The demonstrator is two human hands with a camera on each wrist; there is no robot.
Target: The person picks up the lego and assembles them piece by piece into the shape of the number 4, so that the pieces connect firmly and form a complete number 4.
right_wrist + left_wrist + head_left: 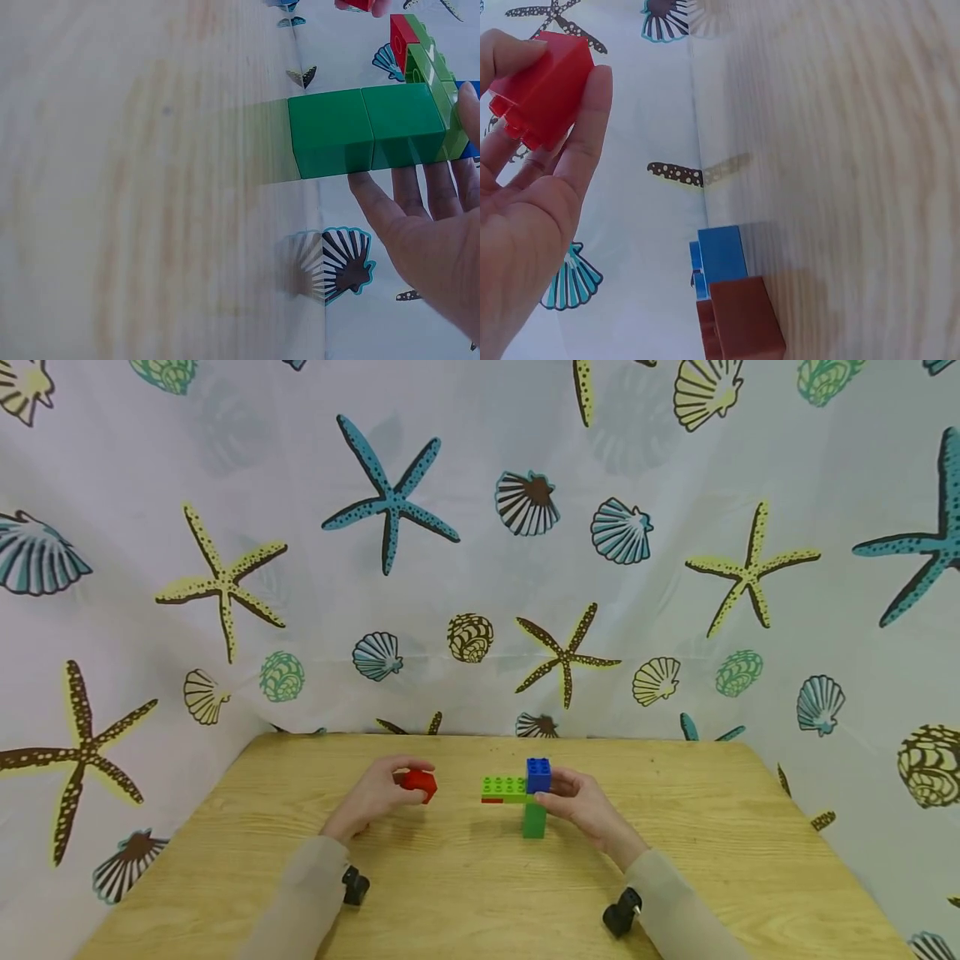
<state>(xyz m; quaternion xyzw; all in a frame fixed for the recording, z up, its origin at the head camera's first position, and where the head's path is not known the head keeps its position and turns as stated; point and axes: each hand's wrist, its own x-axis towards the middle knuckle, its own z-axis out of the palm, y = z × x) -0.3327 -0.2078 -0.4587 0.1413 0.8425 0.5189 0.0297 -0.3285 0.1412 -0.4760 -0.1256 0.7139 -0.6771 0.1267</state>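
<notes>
My left hand [378, 793] holds a red toy brick [420, 785] between thumb and fingers, above the wooden table. In the left wrist view the studs of this brick show at its lower end. To its right, my right hand [585, 810] grips the upper part of a brick build from the right side. Two stacked dark green bricks [367, 131] form its column. Across the top lies a long lime green brick [502, 788] that juts out to the left. A blue brick [537, 775] sits over the column, and a red piece [403, 41] hangs under the jutting end.
A blue brick [724, 253] and a brown brick [746, 319] stand side by side on the table in the left wrist view. Behind the wooden table [465, 893] hangs a white curtain [465, 585] printed with shells and starfish.
</notes>
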